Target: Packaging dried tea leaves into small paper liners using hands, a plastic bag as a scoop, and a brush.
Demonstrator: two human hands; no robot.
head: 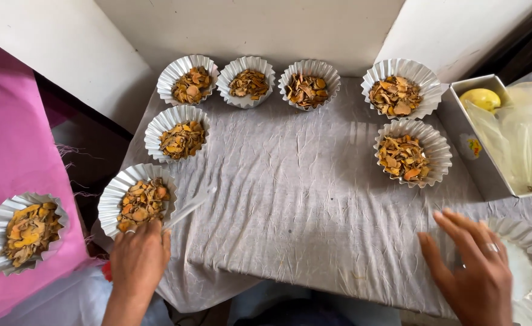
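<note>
On the wrinkled grey cloth [302,199], fluted foil cups of dried orange-yellow slices are set out. A thin clear plastic strip [189,208] is pinched in the closed left hand [138,256] beside the nearest filled cup [134,202], which could be tipped if nudged. The right hand [474,265], fingers spread, is laid against an empty cup [531,265].

Left hand [138,256] fingers curled, right hand [474,271] flat, fingers spread, both hands low
</note>
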